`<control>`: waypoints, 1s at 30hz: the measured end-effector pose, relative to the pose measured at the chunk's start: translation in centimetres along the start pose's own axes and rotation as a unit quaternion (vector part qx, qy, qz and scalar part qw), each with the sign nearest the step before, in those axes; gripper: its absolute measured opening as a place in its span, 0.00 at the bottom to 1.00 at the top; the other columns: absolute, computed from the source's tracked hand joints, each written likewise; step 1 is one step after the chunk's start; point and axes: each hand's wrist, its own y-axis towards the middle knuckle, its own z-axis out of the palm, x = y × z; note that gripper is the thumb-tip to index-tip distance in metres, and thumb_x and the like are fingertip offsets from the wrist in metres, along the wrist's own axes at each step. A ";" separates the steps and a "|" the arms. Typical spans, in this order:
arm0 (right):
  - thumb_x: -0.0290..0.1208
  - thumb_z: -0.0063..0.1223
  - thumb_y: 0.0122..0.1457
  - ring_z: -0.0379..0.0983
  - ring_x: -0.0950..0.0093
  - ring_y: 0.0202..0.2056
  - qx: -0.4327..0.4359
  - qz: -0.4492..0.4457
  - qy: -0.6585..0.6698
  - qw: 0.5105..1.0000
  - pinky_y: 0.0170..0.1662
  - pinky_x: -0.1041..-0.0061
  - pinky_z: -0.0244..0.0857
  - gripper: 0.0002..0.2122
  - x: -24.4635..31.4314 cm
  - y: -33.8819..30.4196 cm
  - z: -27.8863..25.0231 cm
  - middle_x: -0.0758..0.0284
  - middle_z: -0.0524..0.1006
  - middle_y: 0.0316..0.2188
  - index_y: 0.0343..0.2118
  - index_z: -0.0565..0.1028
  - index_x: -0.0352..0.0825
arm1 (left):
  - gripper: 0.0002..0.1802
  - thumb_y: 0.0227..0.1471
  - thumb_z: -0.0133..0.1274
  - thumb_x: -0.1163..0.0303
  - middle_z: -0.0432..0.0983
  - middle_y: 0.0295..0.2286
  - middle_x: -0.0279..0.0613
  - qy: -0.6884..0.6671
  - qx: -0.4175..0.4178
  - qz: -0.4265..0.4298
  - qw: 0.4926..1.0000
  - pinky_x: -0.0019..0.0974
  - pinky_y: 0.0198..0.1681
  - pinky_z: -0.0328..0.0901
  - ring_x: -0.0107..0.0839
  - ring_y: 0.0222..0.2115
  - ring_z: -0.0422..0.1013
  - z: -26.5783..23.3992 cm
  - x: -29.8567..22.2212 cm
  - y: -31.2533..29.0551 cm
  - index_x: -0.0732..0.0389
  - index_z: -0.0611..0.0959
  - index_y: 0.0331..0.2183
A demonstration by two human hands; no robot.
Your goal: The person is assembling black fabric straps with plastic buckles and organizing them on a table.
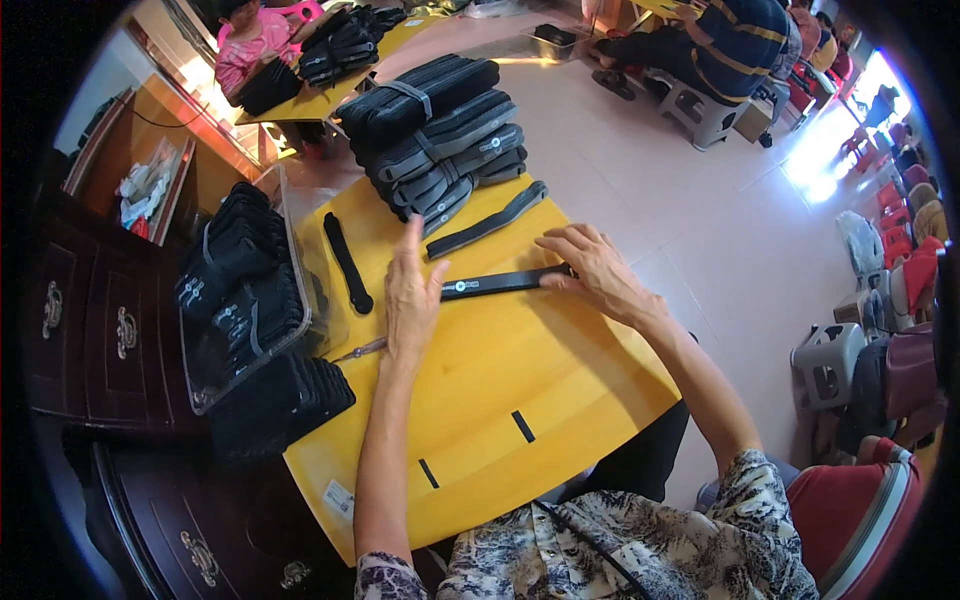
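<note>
Both hands, left hand (pixel 412 300) and right hand (pixel 592 268), press flat, fingers spread, on one black strap (pixel 495 283); two more straps (pixel 487 221) lie loose on the yellow table (pixel 520 370).

A small white rectangular label (pixel 339 497) sticks on the yellow table's (pixel 480 380) near left corner. A clear plastic bin (pixel 296 290) at the left edge holds black bundles.

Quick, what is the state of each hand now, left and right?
Left hand: open, fingers flat, resting at the left end of the black strap on the yellow table.
Right hand: open, fingertips pressing the strap's right end.
</note>
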 end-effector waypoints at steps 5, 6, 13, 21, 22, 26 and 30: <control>0.38 0.52 0.55 0.61 0.62 0.52 -0.011 -0.010 -0.052 0.999 0.56 0.67 0.57 0.20 1.0 -2.5 0.4 0.62 0.69 0.48 0.49 0.68 0.36 | 0.31 0.52 0.53 0.62 0.68 0.49 0.46 0.189 0.144 0.131 0.962 0.47 0.57 0.51 0.44 0.55 0.59 0.9 -1.2 -2.6 0.59 0.65 0.55; 0.36 0.52 0.56 0.64 0.61 0.50 -0.041 -0.019 -0.029 0.999 0.54 0.68 0.59 0.19 1.3 -2.8 0.3 0.62 0.70 0.46 0.49 0.68 0.36 | 0.30 0.52 0.53 0.60 0.69 0.48 0.47 0.212 0.166 0.159 0.950 0.49 0.57 0.50 0.44 0.54 0.60 0.9 -1.4 -3.0 0.60 0.66 0.55; 0.29 0.55 0.54 0.71 0.67 0.40 0.005 -0.018 0.107 0.994 0.46 0.73 0.66 0.19 7.4 -6.4 -6.3 0.64 0.73 0.41 0.48 0.68 0.33 | 0.23 0.52 0.52 0.57 0.77 0.36 0.45 0.143 0.246 0.153 0.946 0.46 0.48 0.58 0.44 0.42 0.71 -5.0 -10.2 -5.0 0.63 0.74 0.44; 0.39 0.68 0.43 0.67 0.70 0.51 -0.046 0.063 0.630 0.773 0.56 0.68 0.57 0.40 13.2 -10.4 -5.3 0.60 0.71 0.47 0.57 0.58 0.35 | 0.22 0.60 0.41 0.50 0.62 0.17 0.28 -0.337 0.332 -0.221 0.853 0.22 0.19 0.54 0.15 0.16 0.57 -6.2 -15.0 -14.9 0.61 0.74 0.36; 0.39 0.68 0.43 0.66 0.70 0.51 -0.031 0.064 0.652 0.754 0.56 0.68 0.57 0.40 14.0 -10.7 -4.8 0.59 0.71 0.48 0.58 0.57 0.34 | 0.23 0.60 0.39 0.49 0.61 0.17 0.26 -0.372 0.317 -0.246 0.837 0.20 0.18 0.52 0.15 0.15 0.55 -5.9 -15.6 -15.8 0.60 0.74 0.36; 0.30 0.58 0.54 0.73 0.72 0.42 -0.010 0.097 0.744 0.661 0.49 0.71 0.65 0.20 16.8 -11.1 -3.8 0.58 0.76 0.40 0.48 0.66 0.33 | 0.24 0.61 0.35 0.49 0.60 0.17 0.26 -0.454 0.303 -0.256 0.798 0.18 0.17 0.50 0.15 0.14 0.54 -5.3 -16.4 -18.6 0.61 0.73 0.35; 0.23 0.57 0.47 0.75 0.69 0.35 -0.059 -0.161 0.449 0.877 0.43 0.71 0.67 0.11 19.0 -12.1 -2.2 0.64 0.77 0.35 0.36 0.73 0.35 | 0.20 0.61 0.38 0.52 0.63 0.18 0.28 -0.550 0.191 -0.394 0.711 0.18 0.16 0.52 0.16 0.14 0.57 -5.9 -16.2 -20.1 0.61 0.72 0.36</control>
